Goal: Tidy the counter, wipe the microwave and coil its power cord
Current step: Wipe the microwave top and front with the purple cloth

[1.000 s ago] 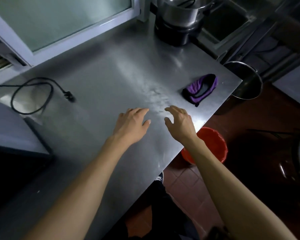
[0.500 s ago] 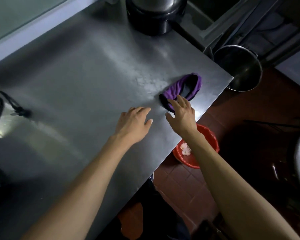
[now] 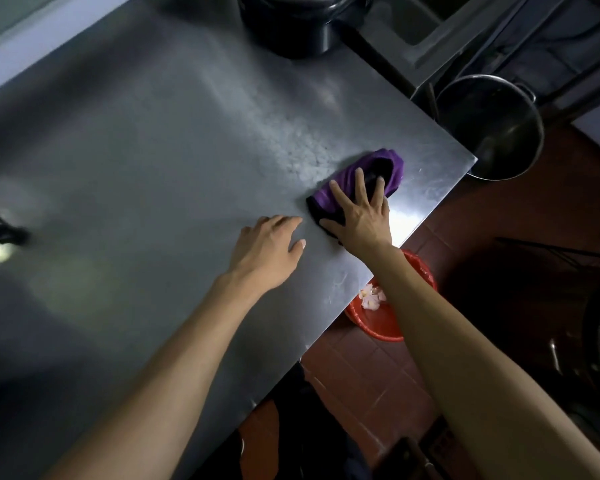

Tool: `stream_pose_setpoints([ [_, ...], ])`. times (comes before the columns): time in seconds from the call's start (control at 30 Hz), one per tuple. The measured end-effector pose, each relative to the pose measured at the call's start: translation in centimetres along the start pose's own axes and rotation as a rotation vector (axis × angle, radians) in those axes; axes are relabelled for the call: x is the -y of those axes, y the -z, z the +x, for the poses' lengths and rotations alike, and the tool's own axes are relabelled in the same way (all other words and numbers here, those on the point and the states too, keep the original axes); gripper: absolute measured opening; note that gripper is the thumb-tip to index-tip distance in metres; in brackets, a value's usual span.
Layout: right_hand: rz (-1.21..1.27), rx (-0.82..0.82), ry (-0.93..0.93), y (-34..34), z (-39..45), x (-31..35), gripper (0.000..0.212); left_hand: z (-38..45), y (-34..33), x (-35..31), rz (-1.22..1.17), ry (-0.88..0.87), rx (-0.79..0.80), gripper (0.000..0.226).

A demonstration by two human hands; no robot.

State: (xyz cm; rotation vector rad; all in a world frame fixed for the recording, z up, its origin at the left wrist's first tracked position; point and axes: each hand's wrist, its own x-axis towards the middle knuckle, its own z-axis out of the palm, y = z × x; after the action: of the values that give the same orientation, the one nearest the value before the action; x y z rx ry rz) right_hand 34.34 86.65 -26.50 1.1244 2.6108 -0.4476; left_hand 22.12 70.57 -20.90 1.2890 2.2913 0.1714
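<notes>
A purple and black cloth [image 3: 394,164] lies near the right corner of the steel counter [image 3: 160,140]. My right hand [image 3: 361,216] rests flat on the cloth's near half with fingers spread, covering it without closing around it. My left hand [image 3: 267,251] lies palm down on the bare counter just to the left of the cloth, holding nothing. The black plug of the power cord [image 3: 4,233] shows at the left edge. The microwave is out of view.
A dark pot [image 3: 291,29] stands at the counter's far edge. Beyond the right corner sits a steel pot [image 3: 492,133]. A red basin [image 3: 388,313] with scraps sits on the tiled floor below the counter edge.
My right hand has moved forward onto the cloth. The view has shifted right, so the cord now sits at the left edge. My left hand has stayed in place.
</notes>
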Motion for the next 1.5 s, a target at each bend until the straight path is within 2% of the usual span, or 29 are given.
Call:
stream_pose_setpoints([
  [0.2, -0.014, -0.104, 0.006, -0.7, 0.5, -0.3, 0.068, 0.6, -0.2, -0.3, -0.004, 0.012, 0.007, 0.047],
  [0.4, 0.078, -0.299, 0.092, -1.3, 0.0, -0.6, 0.049, -0.1, -0.1, 0.3, -0.019, 0.045, 0.008, 0.048],
  [0.67, 0.408, -0.38, 0.139, -1.9, -2.2, 2.3, 0.054, -3.5, 1.9, 4.1, -0.028, 0.125, -0.049, 0.047],
  [1.0, 0.521, -0.328, 0.481, -1.8, -7.7, 17.8, 0.058, -14.8, 4.5, 11.7, -0.056, 0.303, -0.205, 0.047],
  [1.27, 0.493, -0.341, 0.764, -2.9, -15.9, 30.1, 0.056, -29.8, 5.5, 18.8, -0.092, 0.474, -0.334, 0.049],
  [1.5, 0.465, -0.367, 0.887, -3.5, -26.1, 39.7, 0.06, -44.3, 5.4, 23.8, -0.106, 0.523, -0.475, 0.049],
])
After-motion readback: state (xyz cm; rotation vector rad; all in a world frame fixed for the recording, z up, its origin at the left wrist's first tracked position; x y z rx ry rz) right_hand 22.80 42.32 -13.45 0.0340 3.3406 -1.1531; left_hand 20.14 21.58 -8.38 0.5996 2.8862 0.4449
